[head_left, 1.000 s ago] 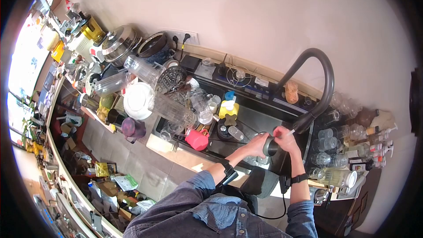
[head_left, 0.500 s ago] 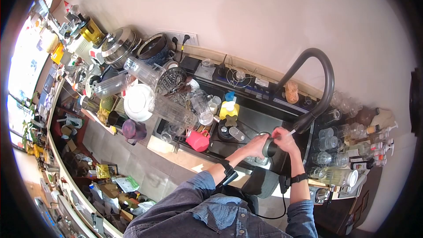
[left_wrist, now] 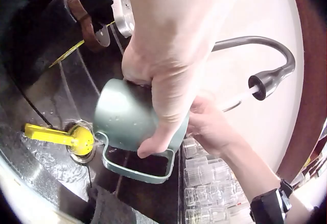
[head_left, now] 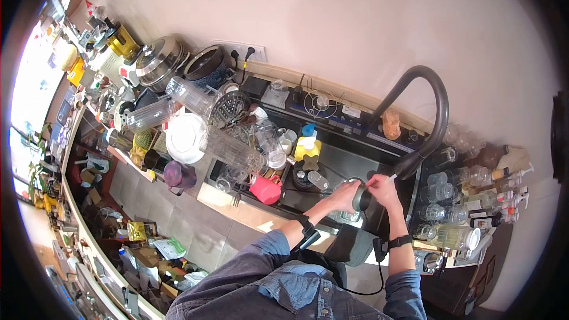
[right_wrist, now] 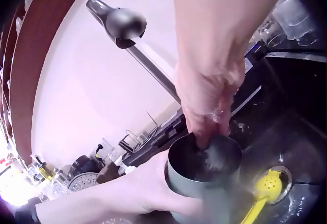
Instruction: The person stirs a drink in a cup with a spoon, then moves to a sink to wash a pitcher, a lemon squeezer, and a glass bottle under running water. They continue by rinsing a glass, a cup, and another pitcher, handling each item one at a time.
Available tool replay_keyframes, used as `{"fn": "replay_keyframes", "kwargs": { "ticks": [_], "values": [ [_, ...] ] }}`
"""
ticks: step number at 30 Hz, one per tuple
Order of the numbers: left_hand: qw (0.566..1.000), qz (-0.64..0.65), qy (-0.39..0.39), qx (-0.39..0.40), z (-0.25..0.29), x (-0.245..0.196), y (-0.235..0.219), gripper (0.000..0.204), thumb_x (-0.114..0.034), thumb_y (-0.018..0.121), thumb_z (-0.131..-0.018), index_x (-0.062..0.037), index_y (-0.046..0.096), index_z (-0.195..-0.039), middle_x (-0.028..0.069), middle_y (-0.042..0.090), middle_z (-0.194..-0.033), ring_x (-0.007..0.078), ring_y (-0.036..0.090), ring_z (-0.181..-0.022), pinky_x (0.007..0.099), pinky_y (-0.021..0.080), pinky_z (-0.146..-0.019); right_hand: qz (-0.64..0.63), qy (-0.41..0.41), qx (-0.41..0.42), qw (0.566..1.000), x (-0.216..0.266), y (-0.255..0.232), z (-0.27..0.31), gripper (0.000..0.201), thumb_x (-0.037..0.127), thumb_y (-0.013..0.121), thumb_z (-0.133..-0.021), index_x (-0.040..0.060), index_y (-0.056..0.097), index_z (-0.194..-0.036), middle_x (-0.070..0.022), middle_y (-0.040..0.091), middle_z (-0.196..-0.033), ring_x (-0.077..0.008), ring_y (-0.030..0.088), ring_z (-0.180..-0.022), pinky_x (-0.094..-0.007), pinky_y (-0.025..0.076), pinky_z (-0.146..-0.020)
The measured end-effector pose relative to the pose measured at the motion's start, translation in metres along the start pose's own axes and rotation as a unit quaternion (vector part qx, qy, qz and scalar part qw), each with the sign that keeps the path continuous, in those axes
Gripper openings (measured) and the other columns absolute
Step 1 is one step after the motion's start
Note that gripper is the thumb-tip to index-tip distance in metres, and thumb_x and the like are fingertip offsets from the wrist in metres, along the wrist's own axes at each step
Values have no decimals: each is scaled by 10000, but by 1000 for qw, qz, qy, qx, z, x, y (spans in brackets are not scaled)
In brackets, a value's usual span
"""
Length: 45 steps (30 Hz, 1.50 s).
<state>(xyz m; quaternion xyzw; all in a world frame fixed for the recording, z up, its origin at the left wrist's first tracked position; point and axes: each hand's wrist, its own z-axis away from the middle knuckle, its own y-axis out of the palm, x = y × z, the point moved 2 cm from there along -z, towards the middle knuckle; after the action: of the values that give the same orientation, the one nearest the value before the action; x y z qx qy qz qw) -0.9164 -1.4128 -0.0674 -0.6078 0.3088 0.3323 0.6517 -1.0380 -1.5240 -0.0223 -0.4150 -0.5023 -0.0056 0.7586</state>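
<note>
Over the dark sink (head_left: 341,157) my left hand (head_left: 345,195) grips a grey-green metal mug (head_left: 360,199) round its body, tilted, handle down (left_wrist: 135,170). My right hand (head_left: 380,189) is at the mug's mouth, its fingers (right_wrist: 207,132) reaching down inside the mug (right_wrist: 204,169) with the tips hidden. In the left wrist view the left hand (left_wrist: 163,81) wraps the mug (left_wrist: 125,119), and the right hand (left_wrist: 207,124) is behind the rim. The black arched faucet (head_left: 435,115) hangs just above, and a thin water stream (left_wrist: 235,100) leaves its head (left_wrist: 263,83).
A yellow strainer plug (left_wrist: 76,138) sits in the wet drain below the mug. Several clear glasses (head_left: 441,192) stand on the right of the sink. A crowded dish rack (head_left: 237,142), a pink cup (head_left: 265,188) and a yellow soap bottle (head_left: 308,147) fill the left.
Both hands stay on the mug under the faucet. The right hand has shifted slightly down and left at the mug's mouth.
</note>
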Motion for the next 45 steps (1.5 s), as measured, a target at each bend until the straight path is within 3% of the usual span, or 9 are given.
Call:
{"fn": "replay_keyframes", "kwargs": {
  "ticks": [8, 11, 14, 23, 29, 35, 38, 41, 45],
  "values": [
    [1000, -4, 17, -6, 4, -7, -6, 854, -136, 836, -397, 8, 423, -1130, 215, 561, -1072, 368, 543, -1031, 418, 438, -901, 27, -12, 6, 1000, 12, -3, 2, 133, -37, 615, -643, 2, 535, -743, -85, 589, -688, -184, 605, -659, -300, 464, -586],
    [999, -26, 28, -16, 1, 2, 4, 860, -149, 839, -382, 14, 424, -1118, 213, 563, -1056, 367, 544, -1025, 414, 440, -896, 42, -160, -10, 986, 16, 1, -1, 146, -49, 584, -614, 6, 529, -738, -100, 556, -709, -232, 583, -678, -315, 457, -603],
    [999, -25, 29, -6, 1, 1, 1, 861, -158, 838, -374, 19, 424, -1108, 216, 564, -1048, 370, 545, -1020, 413, 442, -892, 28, -132, 26, 991, 12, 3, -4, 161, -49, 564, -596, 8, 532, -743, -118, 537, -741, -268, 571, -714, -323, 458, -633],
    [999, -2, 47, -12, -2, 12, 8, 862, -153, 836, -379, 14, 423, -1117, 228, 570, -1040, 386, 549, -1010, 421, 447, -883, 7, -124, 3, 992, 9, 4, -4, 143, -31, 586, -624, 3, 553, -759, -101, 563, -733, -239, 601, -720, -311, 482, -651],
    [1000, 1, 6, 1, -1, 4, 0, 856, -150, 839, -393, -2, 423, -1126, 219, 571, -1056, 378, 548, -1017, 421, 447, -883, 29, -15, -24, 999, 1, 4, 3, 120, -10, 627, -665, -5, 564, -768, -91, 597, -679, -209, 624, -652, -305, 484, -594],
    [1000, -26, 4, 11, 1, -1, 0, 873, -153, 842, -392, -10, 420, -1143, 208, 570, -1070, 369, 551, -1022, 417, 442, -893, 28, -19, -9, 999, -3, 3, 3, 136, -8, 633, -659, 3, 562, -774, -102, 607, -668, -205, 617, -627, -299, 473, -573],
    [998, -55, -7, 9, 3, 0, 4, 906, -162, 846, -388, -11, 411, -1168, 199, 553, -1113, 348, 535, -1066, 427, 421, -919, 81, -73, -17, 994, 12, 2, 7, 135, -10, 623, -659, 12, 586, -787, -112, 623, -687, -223, 631, -623, -314, 476, -569],
    [992, -125, -15, -5, 7, -14, -2, 900, -168, 854, -386, 0, 435, -1165, 183, 540, -1116, 329, 495, -1114, 426, 394, -927, 62, -63, -14, 996, 15, -1, 13, 92, 54, 622, -708, 4, 630, -785, -148, 642, -709, -277, 650, -652, -349, 487, -580],
    [971, -231, -14, -61, 13, -36, -8, 708, -134, 791, -473, 2, 502, -1105, 149, 534, -1089, 304, 466, -1093, 403, 359, -911, 118, 52, -98, 987, 14, 5, 13, 212, 201, 627, -769, -5, 671, -777, -190, 636, -701, -332, 645, -678, -381, 500, -608]
  ]
}}
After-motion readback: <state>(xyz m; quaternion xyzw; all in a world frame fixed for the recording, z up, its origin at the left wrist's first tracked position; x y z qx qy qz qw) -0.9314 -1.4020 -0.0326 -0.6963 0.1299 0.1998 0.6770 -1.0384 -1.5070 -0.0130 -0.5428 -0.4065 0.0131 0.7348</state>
